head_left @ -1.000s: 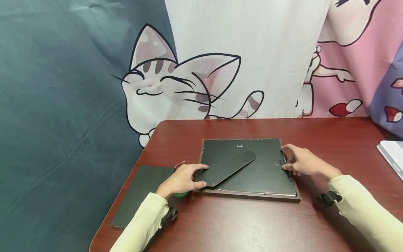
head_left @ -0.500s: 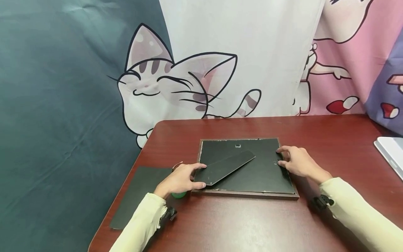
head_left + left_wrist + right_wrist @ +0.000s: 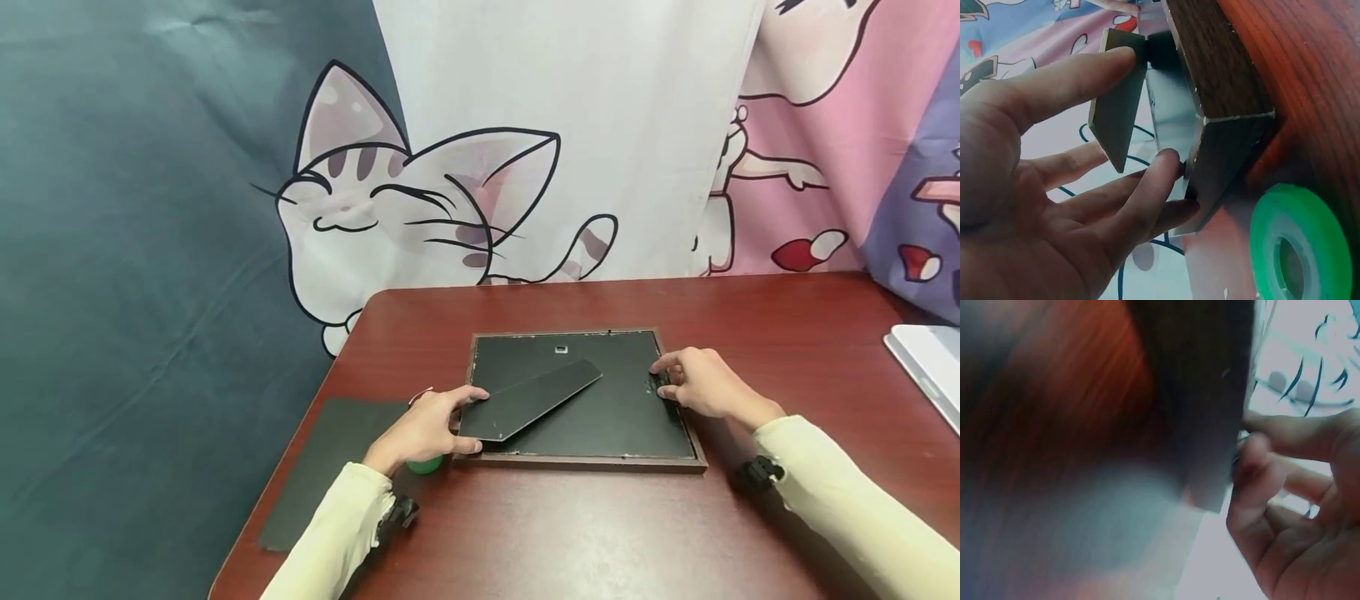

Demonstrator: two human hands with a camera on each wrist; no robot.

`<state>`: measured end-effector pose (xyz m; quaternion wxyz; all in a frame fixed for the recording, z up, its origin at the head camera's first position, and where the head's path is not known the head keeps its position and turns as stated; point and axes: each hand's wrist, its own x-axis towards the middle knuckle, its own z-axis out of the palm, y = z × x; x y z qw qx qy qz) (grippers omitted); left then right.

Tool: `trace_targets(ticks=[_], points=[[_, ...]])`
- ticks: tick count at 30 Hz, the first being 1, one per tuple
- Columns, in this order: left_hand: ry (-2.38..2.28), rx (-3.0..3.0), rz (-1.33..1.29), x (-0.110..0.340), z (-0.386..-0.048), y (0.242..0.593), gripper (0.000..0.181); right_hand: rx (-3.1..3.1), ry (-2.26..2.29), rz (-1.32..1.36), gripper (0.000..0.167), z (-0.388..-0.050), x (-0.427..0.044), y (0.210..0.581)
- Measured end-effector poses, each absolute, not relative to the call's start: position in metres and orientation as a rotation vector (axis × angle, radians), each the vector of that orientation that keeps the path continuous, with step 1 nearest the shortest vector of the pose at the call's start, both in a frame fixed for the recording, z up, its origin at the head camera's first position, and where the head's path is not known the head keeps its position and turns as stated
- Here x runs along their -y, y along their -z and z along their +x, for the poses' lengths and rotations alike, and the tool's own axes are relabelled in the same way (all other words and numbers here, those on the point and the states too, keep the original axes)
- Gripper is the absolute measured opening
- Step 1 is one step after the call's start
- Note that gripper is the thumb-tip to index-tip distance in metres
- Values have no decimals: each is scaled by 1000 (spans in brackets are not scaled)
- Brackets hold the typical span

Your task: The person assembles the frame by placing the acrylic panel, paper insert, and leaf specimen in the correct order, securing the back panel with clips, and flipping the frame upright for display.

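A picture frame (image 3: 600,463) lies face down, its dark backing board (image 3: 585,433) upward. Hinged out from the backing is a tapered stand leg (image 3: 536,396). My left hand (image 3: 423,423) pinches the leg's wide end between thumb and index finger; in the left wrist view, other fingers touch the frame's side. At the frame's right edge my right hand (image 3: 705,383) has thumb and index finger around a small metal hanger (image 3: 651,385), mostly hidden by the fingertips. The right wrist view is blurred there, with curled fingers beside the frame's edge.
A green tape roll (image 3: 1300,244) lies by the frame's left front corner, partly under my left hand. Farther left lies a flat dark board (image 3: 322,475) on the red-brown table (image 3: 585,533). A white object (image 3: 930,367) stands at the right edge. Printed curtains hang behind.
My right hand has moved slightly left over the frame's edge, and its thumb and index finger have drawn closer together. The left hand stays on the stand leg. The whole view has shifted slightly.
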<state>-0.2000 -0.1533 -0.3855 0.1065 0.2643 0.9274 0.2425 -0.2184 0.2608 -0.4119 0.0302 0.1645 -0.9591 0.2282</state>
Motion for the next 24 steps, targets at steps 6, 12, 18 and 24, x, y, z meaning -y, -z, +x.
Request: trace_targets(ticks=[6,12,18,24], points=[[-809,-2645,777,156,-199,384,63,2974,-787,515,31,-226,-274,418],[-771,-2660,814,156,-201,386,63,3037,-1113,506,34,-228,-290,420],[-717,-2692,814,156,-201,384,64,2994,-1435,518,29,-231,-302,422],[-846,-2557,808,164,-208,385,71,2970,-1543,419,30,-242,-304,430]])
